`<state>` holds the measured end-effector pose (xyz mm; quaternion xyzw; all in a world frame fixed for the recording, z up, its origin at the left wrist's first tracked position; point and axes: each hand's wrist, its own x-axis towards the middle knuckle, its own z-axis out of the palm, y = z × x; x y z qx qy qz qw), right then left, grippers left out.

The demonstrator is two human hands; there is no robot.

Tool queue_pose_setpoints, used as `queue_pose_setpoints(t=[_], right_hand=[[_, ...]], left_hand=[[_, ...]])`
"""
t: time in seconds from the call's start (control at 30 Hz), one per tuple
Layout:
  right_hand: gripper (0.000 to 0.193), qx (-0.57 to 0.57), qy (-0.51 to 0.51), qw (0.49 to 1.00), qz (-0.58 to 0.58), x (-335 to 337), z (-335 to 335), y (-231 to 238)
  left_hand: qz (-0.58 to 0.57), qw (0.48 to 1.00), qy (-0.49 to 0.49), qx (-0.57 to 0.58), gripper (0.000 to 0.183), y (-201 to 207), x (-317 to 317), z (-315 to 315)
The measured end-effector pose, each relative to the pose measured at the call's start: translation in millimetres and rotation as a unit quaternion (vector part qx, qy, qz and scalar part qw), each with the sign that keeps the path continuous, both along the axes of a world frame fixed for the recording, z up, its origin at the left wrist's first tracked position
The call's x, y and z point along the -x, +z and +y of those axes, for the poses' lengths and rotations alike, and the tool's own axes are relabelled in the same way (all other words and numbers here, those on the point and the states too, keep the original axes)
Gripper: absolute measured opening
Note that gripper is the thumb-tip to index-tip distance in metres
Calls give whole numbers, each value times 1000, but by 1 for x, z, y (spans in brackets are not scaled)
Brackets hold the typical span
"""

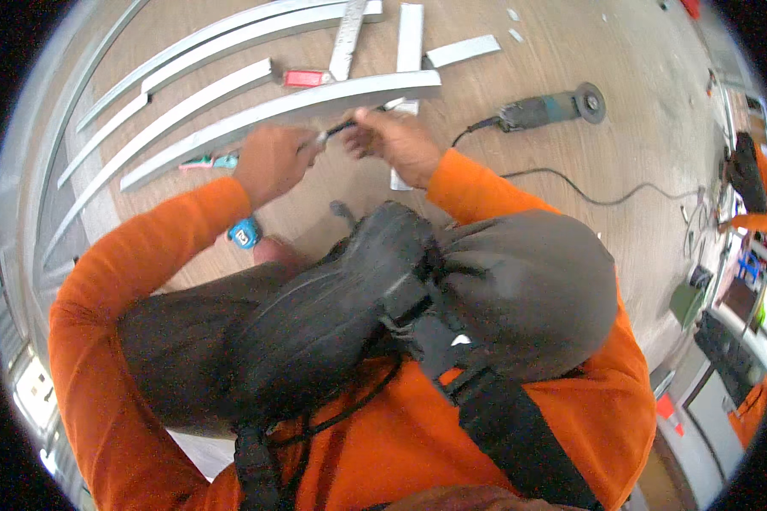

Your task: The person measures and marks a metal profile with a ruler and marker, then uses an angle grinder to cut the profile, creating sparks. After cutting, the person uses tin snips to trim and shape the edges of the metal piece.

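Note:
My left hand (273, 162) is closed around one end of a slim dark pen-like stick (341, 129) with a pale section near my fingers. The fingers of my right hand (400, 146) are curled in, and its thumb and fingertips pinch the other end; motion blurs them a little. Just beyond both hands lies a long silver metal profile (273, 111). The angle grinder (550, 111) rests on its side to the right, its disc outward. By my left forearm sits a blue tape measure (245, 232).
More metal profiles (204, 95) lie at the far left. A square with a red handle (307, 78) and short offcuts (464, 51) are beyond the long profile. The grinder's cord (571, 183) trails right. Another person's orange sleeve (754, 223) shows at the right rim.

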<state>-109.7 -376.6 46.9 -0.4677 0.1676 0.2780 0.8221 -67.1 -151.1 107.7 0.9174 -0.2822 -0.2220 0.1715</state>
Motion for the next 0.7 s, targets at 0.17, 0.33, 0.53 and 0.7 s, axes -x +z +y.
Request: queue_pose_setpoints(t=[0.17, 0.33, 0.53, 0.7], right_hand=[[46, 245, 189, 948, 76, 40, -47, -10], [64, 482, -383, 782, 99, 49, -164, -28], [71, 549, -396, 700, 226, -26, -266, -115], [60, 163, -475, 857, 116, -8, -231, -64]], left_hand=[[71, 979, -111, -156, 29, -48, 7, 29], [55, 971, -115, -204, 45, -50, 2, 24], [128, 965, -195, -118, 43, -28, -42, -64], [177, 975, -110, 81, 53, -13, -27, -166]])
